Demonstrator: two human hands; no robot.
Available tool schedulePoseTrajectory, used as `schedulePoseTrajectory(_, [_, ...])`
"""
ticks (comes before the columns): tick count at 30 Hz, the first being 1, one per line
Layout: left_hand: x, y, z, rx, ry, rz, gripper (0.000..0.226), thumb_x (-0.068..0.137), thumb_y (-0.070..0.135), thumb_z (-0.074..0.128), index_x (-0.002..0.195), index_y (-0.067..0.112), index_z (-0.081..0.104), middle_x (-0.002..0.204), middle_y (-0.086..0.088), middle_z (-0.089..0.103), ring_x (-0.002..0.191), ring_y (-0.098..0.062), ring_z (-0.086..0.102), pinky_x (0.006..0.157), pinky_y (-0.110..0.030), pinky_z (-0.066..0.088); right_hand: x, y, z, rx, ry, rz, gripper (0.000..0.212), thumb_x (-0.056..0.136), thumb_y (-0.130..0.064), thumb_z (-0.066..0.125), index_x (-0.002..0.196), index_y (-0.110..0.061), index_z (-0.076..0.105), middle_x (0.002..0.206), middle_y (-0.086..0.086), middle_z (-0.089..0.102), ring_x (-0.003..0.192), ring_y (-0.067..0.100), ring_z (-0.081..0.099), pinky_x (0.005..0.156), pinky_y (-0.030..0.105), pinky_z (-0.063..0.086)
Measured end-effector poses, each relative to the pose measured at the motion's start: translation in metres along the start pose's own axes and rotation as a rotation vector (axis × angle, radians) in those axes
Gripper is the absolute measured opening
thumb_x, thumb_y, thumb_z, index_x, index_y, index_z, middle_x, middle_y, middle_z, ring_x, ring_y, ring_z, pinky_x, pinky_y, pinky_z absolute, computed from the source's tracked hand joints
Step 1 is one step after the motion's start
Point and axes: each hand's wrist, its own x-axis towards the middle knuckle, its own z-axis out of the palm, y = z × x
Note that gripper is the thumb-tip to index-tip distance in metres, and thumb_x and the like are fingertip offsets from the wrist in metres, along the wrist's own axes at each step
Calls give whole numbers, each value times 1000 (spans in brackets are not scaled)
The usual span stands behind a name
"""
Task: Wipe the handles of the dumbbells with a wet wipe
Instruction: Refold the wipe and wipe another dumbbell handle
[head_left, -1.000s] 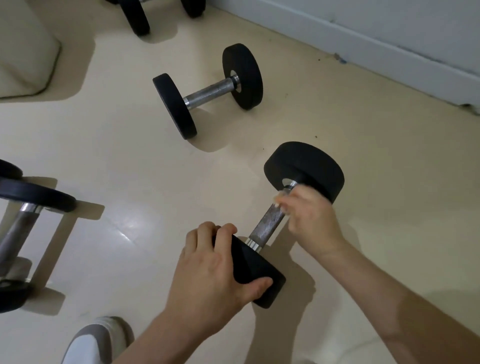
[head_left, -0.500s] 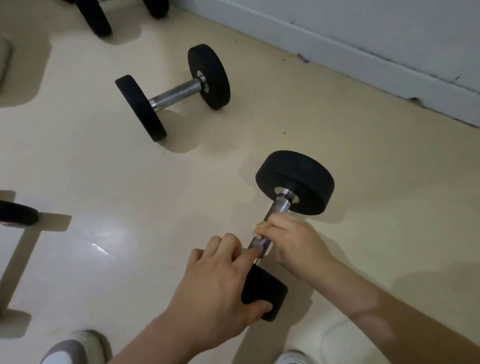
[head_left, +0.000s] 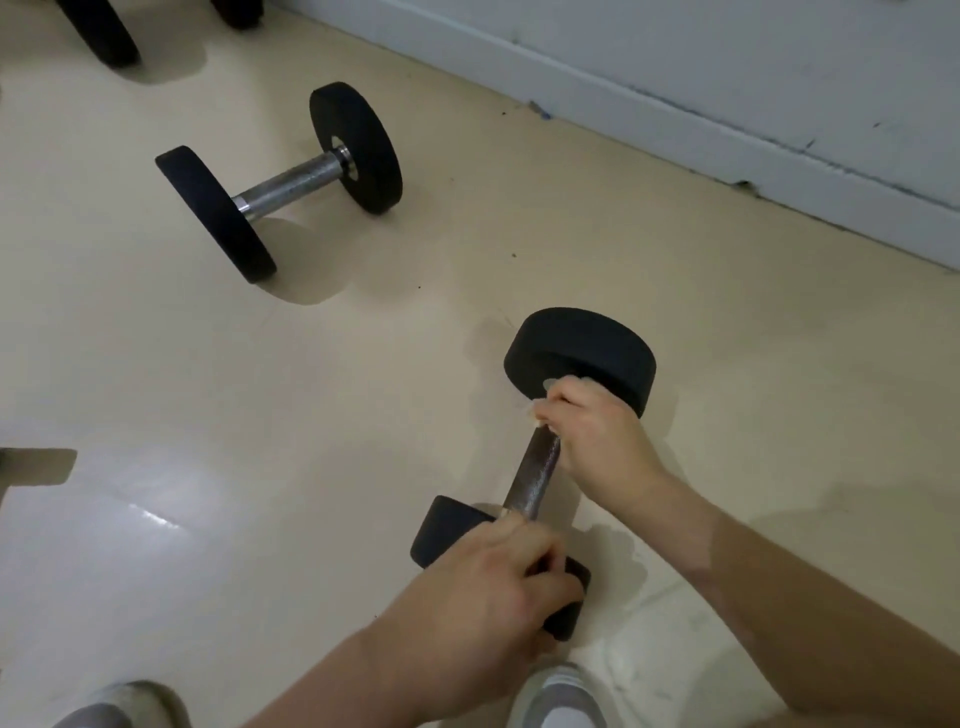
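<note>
while the left hand (head_left: 483, 587) clasps the near weight (head_left: 447, 519), the right hand (head_left: 597, 441) curls round the handle (head_left: 535, 483). its fingers (head_left: 558, 410) pinch a wipe (head_left: 531, 411).

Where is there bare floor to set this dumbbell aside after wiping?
Bare floor lies between the held dumbbell and the baseboard, and also between it and the second dumbbell. Crowded: the top-left weights and by the shoes.

I see a glossy cream floor (head_left: 218, 374), its light glare well away from the chipped pale baseboard (head_left: 649, 127) under a grey-blue wall (head_left: 779, 47).
</note>
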Motion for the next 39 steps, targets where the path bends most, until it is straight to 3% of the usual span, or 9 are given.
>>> schedulePoseTrajectory(6, [-9,-16,0,81,-60,-16,61,67,42,73,123,44,49,120,6,48,101,-15,46,78,-28,48,-33,3,-8,29,21,4,33,64,6,75,92,-12,74,88,2,64,82,21,61,74,33,56])
schedulePoseTrajectory(9, [-4,-11,7,72,-10,32,57,69,41,71,123,36,52,119,2,54,97,-18,50,75,-31,53,-31,8,-5,40,129,182,26,69,4,74,92,-9,75,92,4,65,85,22,62,80,37,56])
schedulePoseTrajectory(13, [8,4,17,121,9,144,45,72,40,64,115,27,57,115,3,58,92,-17,51,74,-27,48,-67,-11,-15,60,-101,31,31,65,-3,79,91,-20,74,88,-5,64,82,14,59,74,27,54])
schedulePoseTrajectory(20, [33,17,29,110,-79,363,39,74,26,60,113,25,61,123,0,52,101,-18,47,79,-27,46,-70,25,-26,-112,-34,199,28,70,-3,75,96,-15,74,91,5,66,76,25,65,65,38,58])
schedulePoseTrajectory(23, [38,21,30,162,-101,322,43,67,45,65,106,28,60,106,0,55,86,-17,43,60,-29,49,-97,14,-25,-15,-115,219,33,68,-4,75,100,-14,72,96,8,66,81,27,65,71,38,57])
schedulePoseTrajectory(27, [51,35,41,236,-106,327,51,60,59,70,100,30,62,95,3,56,73,-12,55,47,-22,40,-86,43,-26,25,105,373,21,85,-17,59,102,-16,72,97,2,64,83,22,62,77,31,55])
schedulePoseTrajectory(30, [49,35,47,157,-33,388,42,72,47,62,109,26,61,104,-1,58,78,-15,56,53,-24,46,-102,33,-19,100,44,378,22,80,-6,65,100,-12,73,100,1,64,88,20,62,86,26,50])
schedulePoseTrajectory(32, [42,23,45,139,-24,373,54,71,46,65,121,29,56,112,-2,54,81,-15,55,52,-25,48,-121,22,-23,140,-64,272,26,70,1,72,92,-13,74,91,3,66,82,21,63,77,26,53])
schedulePoseTrajectory(39, [39,8,39,160,-115,312,66,76,61,53,138,38,43,97,5,42,68,-5,49,47,-16,41,-113,47,-29,116,142,395,14,71,-1,76,82,-10,75,84,6,68,73,24,66,73,33,57])
